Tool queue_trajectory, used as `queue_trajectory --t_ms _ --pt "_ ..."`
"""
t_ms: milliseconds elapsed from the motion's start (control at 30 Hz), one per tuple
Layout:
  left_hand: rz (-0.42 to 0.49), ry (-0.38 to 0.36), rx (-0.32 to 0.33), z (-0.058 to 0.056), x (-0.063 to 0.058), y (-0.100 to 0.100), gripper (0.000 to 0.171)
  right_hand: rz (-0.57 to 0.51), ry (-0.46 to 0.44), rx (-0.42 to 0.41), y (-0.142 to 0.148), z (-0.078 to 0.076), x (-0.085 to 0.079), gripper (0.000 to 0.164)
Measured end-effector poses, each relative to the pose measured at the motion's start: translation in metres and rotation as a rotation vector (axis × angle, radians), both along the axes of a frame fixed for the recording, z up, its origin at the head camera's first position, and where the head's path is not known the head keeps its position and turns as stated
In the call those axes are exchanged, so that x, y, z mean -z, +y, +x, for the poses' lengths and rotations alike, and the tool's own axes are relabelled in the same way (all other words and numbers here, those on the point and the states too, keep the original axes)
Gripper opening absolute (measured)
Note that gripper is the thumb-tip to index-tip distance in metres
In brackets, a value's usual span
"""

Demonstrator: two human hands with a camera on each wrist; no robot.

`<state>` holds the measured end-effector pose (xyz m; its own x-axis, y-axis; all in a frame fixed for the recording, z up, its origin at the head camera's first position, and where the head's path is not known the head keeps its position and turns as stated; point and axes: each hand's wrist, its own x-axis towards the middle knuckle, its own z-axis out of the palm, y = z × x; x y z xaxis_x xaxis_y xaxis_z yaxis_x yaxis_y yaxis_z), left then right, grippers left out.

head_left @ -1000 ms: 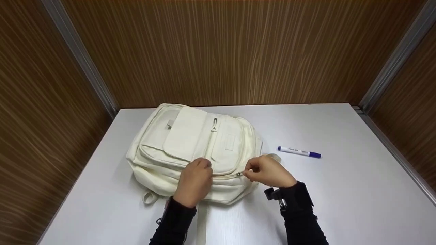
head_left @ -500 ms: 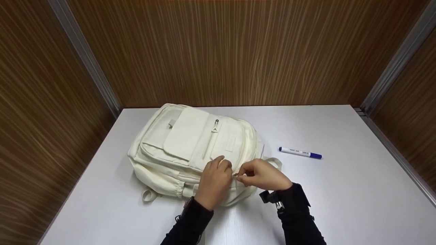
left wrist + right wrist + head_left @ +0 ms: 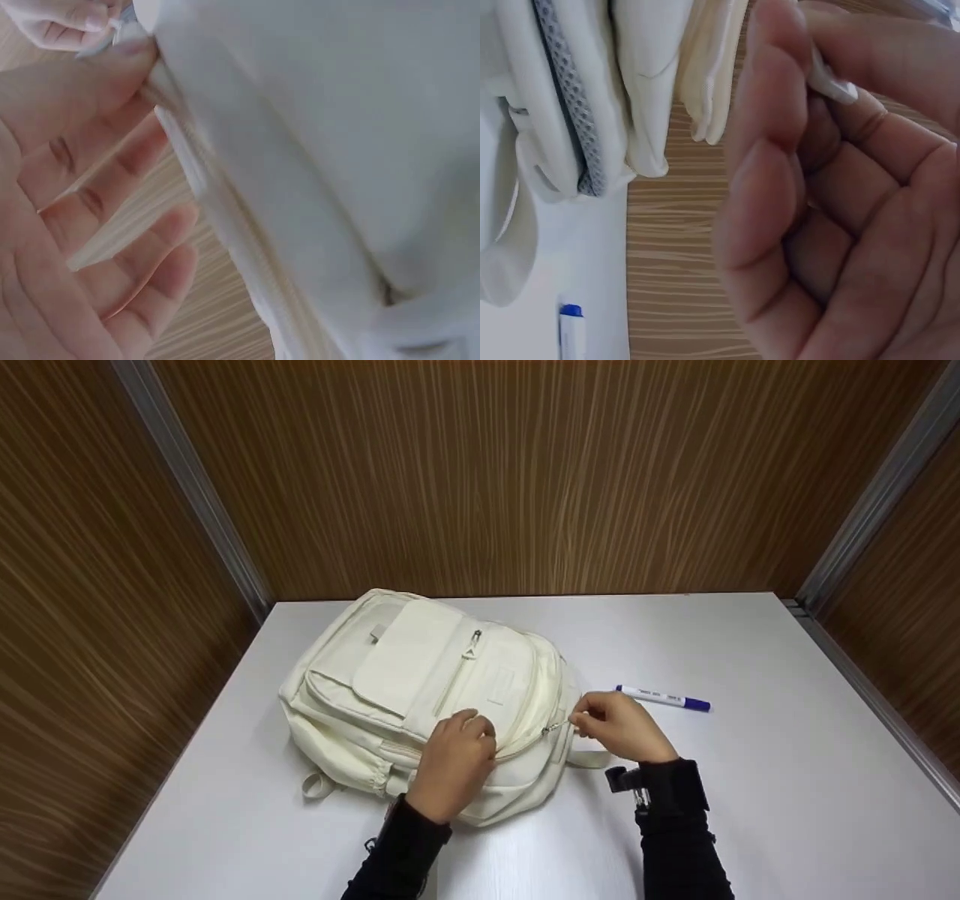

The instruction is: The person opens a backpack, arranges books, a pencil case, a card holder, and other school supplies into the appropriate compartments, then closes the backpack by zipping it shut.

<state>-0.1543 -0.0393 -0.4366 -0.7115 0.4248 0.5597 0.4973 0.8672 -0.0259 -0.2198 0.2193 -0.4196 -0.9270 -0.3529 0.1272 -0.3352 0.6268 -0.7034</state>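
Shifted rightward with right grip (image 3: pixel 626 729), pinching slim pale zipper pull (image 3: pixel 557 727) stretched lengthwise rightward; pinching cream fabric backpack (image 3: pixel 409 656) with left grip (image 3: pixel 457 763).

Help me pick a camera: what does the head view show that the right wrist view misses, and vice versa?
Only the head view shows the left hand and the flap of the backpack. Only the right wrist view shows grey mesh and the palm side of the right hand. Both show that hand pinching a zipper pull, the backpack and the marker.
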Motion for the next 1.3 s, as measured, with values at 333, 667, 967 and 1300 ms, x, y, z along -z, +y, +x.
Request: queue_trajectory --t_ms 333,667,967,1300 --pt "-0.014 -0.216 -0.011 0.002 0.001 -0.026 0.012 -0.065 0.098 0.288 -0.001 -0.013 0.015 0.014" --pt "0.002 -0.289 -0.079 0.000 -0.004 -0.052 0.012 -0.074 0.063 0.262 -0.002 -0.011 0.011 0.013" --pt "0.027 -0.235 -0.137 0.014 -0.011 -0.018 0.021 -0.060 -0.017 0.098 -0.012 0.000 -0.002 0.013" --pt "-0.077 -0.002 -0.250 -0.009 0.000 0.053 0.019 -0.029 -0.045 -0.121 -0.024 0.004 -0.008 0.013"
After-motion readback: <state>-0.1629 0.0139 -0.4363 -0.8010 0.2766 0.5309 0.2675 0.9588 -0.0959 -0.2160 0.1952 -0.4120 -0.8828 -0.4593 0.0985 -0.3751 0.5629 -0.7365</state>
